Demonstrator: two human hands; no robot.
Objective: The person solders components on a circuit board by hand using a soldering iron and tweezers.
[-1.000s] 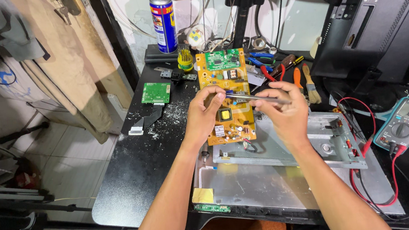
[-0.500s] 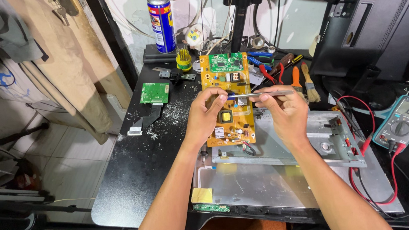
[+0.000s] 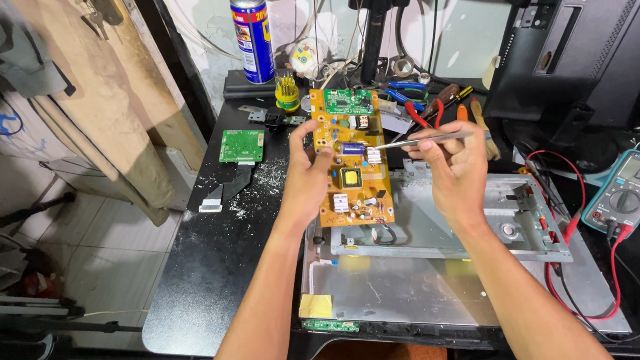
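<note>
My left hand (image 3: 306, 180) grips the left edge of an orange circuit board (image 3: 351, 156), holding it tilted up above the grey metal chassis (image 3: 447, 227). A small green module sits at the board's top end. My right hand (image 3: 450, 162) pinches a thin metal tool (image 3: 421, 140) that looks like tweezers. Its tip points left and touches a small white part near the board's middle right.
A small green board (image 3: 241, 145) with a flat ribbon cable lies to the left on the black table (image 3: 212, 267). A blue spray can (image 3: 251, 30) stands at the back. Pliers and screwdrivers (image 3: 437, 104) lie behind the board. A multimeter (image 3: 631, 190) with red and black leads is at right.
The metal tool, held between both hands a second ago, is now in my right hand alone. My left hand has gone to the board's left edge, and the board is raised a little.
</note>
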